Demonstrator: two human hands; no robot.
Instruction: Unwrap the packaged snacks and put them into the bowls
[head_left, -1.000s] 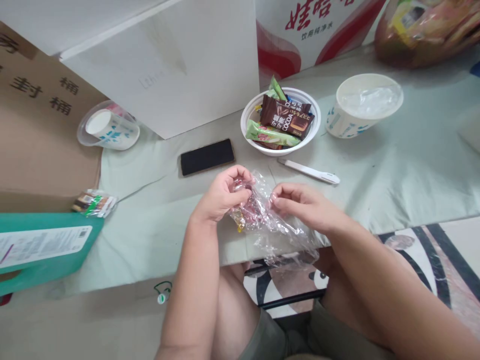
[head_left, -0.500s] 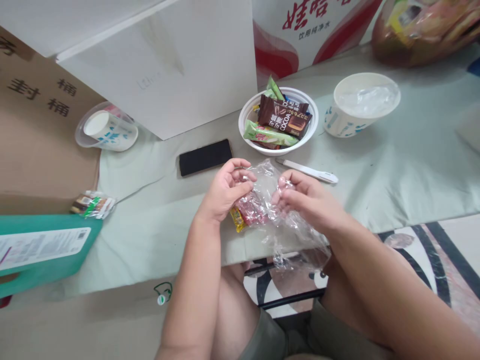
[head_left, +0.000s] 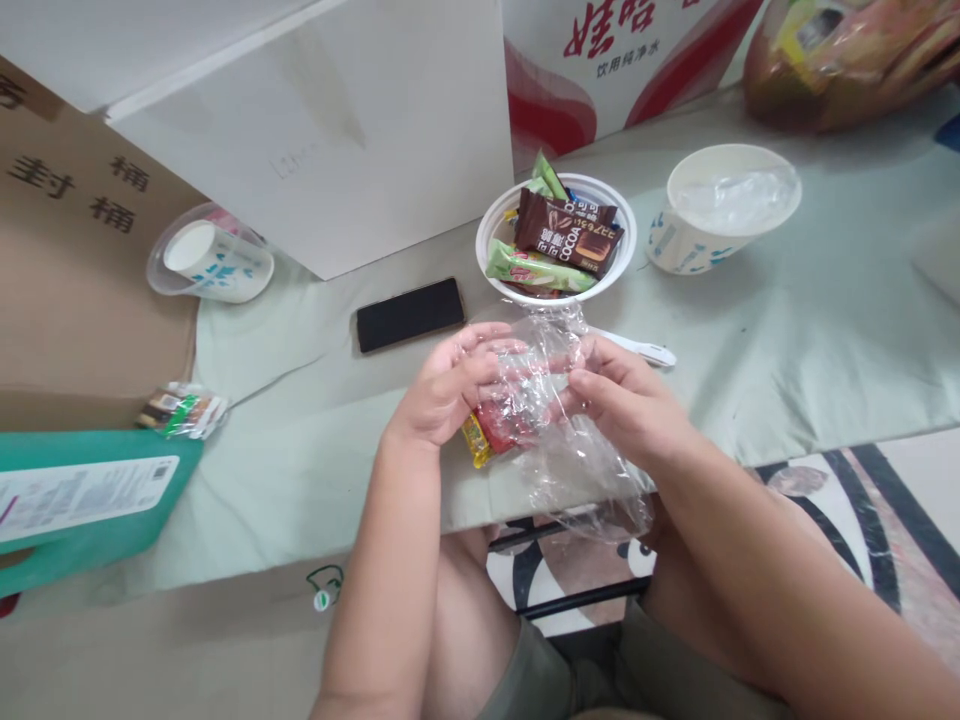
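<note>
A crinkled clear plastic bag (head_left: pixel 589 490) is spread between my two hands above the table's front edge, its lower part hanging over that edge. My left hand (head_left: pixel 450 390) grips its left side, the fingers partly covered by the film. On the other side, my right hand (head_left: pixel 626 400) pinches the bag between thumb and fingers. Under the film and beside my left hand lie a yellow snack packet (head_left: pixel 475 441) and a red packet (head_left: pixel 501 428). Glare on the plastic hides part of the red one.
Behind my hands stand a white bowl (head_left: pixel 486 270) of wrapped snacks and a paper tub (head_left: pixel 686 245) with clear plastic inside. A phone (head_left: pixel 411 314) and a white-handled knife (head_left: pixel 645 349) lie nearby. Boxes (head_left: pixel 315 140) line the back; a cup (head_left: pixel 225 270) lies at left.
The bag's top edge has risen towards the bowl and now covers part of the knife. My fingers have shifted on the film, and the red packet shows more clearly.
</note>
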